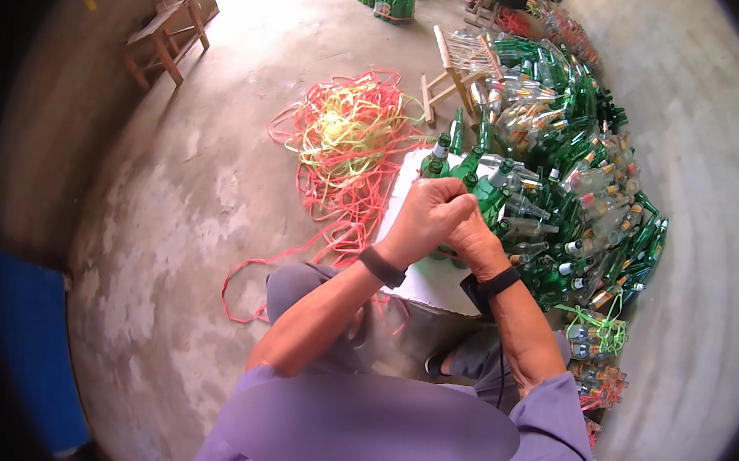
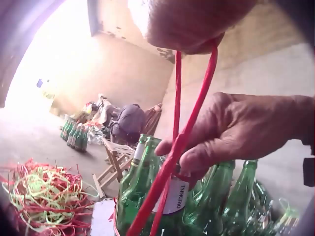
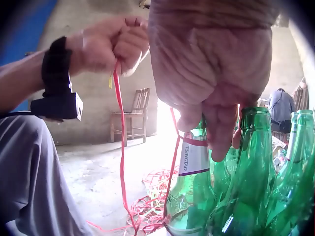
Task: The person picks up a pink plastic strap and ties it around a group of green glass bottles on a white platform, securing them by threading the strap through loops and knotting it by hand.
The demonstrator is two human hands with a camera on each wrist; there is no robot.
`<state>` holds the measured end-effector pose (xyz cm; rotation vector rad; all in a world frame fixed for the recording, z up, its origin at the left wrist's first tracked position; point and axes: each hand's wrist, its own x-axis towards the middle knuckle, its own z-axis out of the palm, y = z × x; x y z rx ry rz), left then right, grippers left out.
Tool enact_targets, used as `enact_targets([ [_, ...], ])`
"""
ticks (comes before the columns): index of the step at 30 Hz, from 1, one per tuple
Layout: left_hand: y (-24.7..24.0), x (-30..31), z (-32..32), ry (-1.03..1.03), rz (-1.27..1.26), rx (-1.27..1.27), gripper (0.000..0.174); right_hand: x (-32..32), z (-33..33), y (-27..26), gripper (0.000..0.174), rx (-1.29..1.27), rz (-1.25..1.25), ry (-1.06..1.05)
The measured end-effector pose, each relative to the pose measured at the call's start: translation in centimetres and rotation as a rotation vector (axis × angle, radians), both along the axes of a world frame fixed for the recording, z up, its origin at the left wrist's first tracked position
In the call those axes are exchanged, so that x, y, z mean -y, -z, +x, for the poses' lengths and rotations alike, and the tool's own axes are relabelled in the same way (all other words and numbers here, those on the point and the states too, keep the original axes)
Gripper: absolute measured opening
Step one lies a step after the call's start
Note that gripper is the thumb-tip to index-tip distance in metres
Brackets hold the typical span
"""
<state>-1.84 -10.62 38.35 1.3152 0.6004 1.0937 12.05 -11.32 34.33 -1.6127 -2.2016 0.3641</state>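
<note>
My left hand (image 1: 428,219) is a fist that grips a red plastic strap (image 2: 178,147), two lengths of which run down from it to the bottles. My right hand (image 2: 238,129) is lower, its fingers curled about the neck of a green glass bottle (image 3: 189,196) with a white Tsingtao neck label. A turn of the red strap lies round this neck right at the fingertips. More green bottles (image 3: 246,172) stand upright close together beside it, on a white board (image 1: 417,281) between the knees. In the head view the hands overlap and hide the strap.
A tangled heap of red and yellow-green straps (image 1: 342,130) lies on the floor ahead. Many loose bottles (image 1: 596,178) are piled along the right wall. A wooden folding stool (image 1: 458,61), a chair (image 1: 168,28) and bundled green bottles (image 1: 394,3) stand farther off. Another person (image 2: 129,122) sits at the back.
</note>
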Motion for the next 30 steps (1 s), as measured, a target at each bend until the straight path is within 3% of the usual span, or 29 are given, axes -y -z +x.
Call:
enact_targets([
  [1,0.2,-0.2,-0.1,-0.039,0.024,-0.005,0.017,-0.1,0.1,-0.2,0.018,0.001,0.012,0.008],
  [3,-1.7,-0.1,-1.8,-0.075,-0.063,-0.047,0.019,-0.4,-0.2,-0.4,0.019,0.313,-0.060,0.002],
  [5,-1.2,0.2,-3.6,-0.082,-0.023,-0.150,0.019,-0.3,-0.5,-0.2,0.025,0.274,-0.012,0.044],
  [9,-0.6,1.4,-4.9,-0.020,-0.024,-0.084,0.019,0.0,-0.8,0.5,0.032,0.302,0.025,0.042],
  [12,-1.7,1.7,-5.3,-0.031,-0.068,-0.123,0.018,0.4,-0.6,1.5,0.038,0.328,0.149,0.038],
  [14,-1.9,1.7,-5.5,-0.013,-0.088,-0.145,0.020,0.8,-0.6,2.0,0.041,0.296,0.455,0.029],
  [15,-2.0,1.8,-5.6,-0.006,-0.115,-0.165,0.022,1.0,-0.8,1.5,0.041,0.296,0.460,0.041],
  [18,-1.5,1.8,-5.7,0.058,-0.039,-0.194,0.017,2.3,-1.8,0.1,0.028,0.028,0.513,-0.081],
  [22,-2.0,2.1,-5.7,0.151,0.039,-0.267,0.012,4.4,-2.9,-1.7,0.010,-0.252,0.551,-0.095],
  [27,-3.9,1.5,-6.4,0.252,-0.022,-0.296,0.004,5.2,-2.9,-1.2,0.009,-0.495,0.458,-0.015],
  [30,-5.1,0.9,-8.0,0.267,-0.005,-0.351,0.013,5.7,-2.9,-0.8,0.011,-0.621,0.404,0.098],
])
